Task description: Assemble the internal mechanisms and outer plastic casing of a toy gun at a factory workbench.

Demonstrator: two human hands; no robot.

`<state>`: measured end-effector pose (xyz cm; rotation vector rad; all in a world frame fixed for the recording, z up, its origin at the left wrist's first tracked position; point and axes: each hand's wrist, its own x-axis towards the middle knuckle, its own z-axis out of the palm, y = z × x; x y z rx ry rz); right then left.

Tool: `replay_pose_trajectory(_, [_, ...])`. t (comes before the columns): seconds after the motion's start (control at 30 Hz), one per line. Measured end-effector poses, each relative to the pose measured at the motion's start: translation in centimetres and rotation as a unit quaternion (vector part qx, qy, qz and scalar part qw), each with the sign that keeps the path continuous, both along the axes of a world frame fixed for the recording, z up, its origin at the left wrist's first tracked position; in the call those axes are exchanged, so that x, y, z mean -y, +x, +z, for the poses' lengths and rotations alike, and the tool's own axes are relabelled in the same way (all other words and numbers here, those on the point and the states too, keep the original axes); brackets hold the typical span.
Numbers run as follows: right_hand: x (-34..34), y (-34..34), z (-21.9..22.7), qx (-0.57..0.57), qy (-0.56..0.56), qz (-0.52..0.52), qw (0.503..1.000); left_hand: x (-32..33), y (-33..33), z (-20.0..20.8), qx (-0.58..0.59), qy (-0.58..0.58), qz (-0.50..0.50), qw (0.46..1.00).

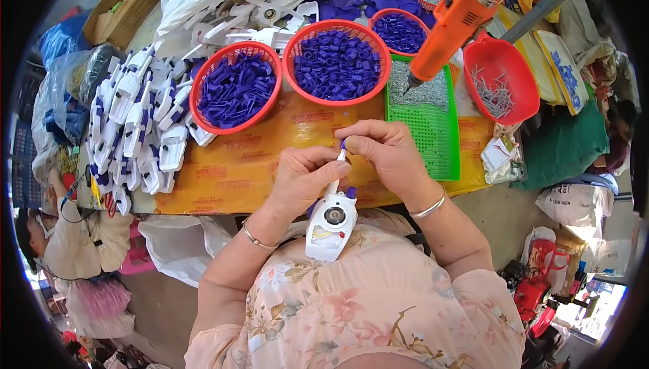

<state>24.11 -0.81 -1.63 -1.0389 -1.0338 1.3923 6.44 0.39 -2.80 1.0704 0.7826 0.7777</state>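
My left hand (307,173) is closed around the narrow stem of a white plastic housing (330,228), which has a round dark part in its middle and a purple piece on its side. The wide end of the housing hangs toward my body, over the table's front edge. At the stem's tip, my right hand (390,154) pinches a small purple plastic part (343,144) between thumb and fingers. The part touches or sits very close to the tip; the fingers hide the exact contact.
Red baskets of purple parts (235,125) (338,102) stand behind my hands. A green tray (439,159) of small metal pieces is at right, under a hanging orange electric screwdriver (449,27). A red scoop (527,108) holds pins. White housings (135,125) pile up left; a person (84,234) sits beyond.
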Motion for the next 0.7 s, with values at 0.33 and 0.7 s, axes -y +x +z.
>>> replay_pose_trajectory(0.33, [-0.3, 0.3, -0.2, 0.068, 0.023, 0.078, 0.994, 0.5, -0.5, -0.4, 0.005, 0.018, 0.006, 1.0])
replay_pose_trajectory(0.7, [2.2, -0.9, -2.3, 0.076, -0.018, 0.087, 0.993, 2.1, -0.6, -1.4, 0.029, -0.061, 0.017, 0.998])
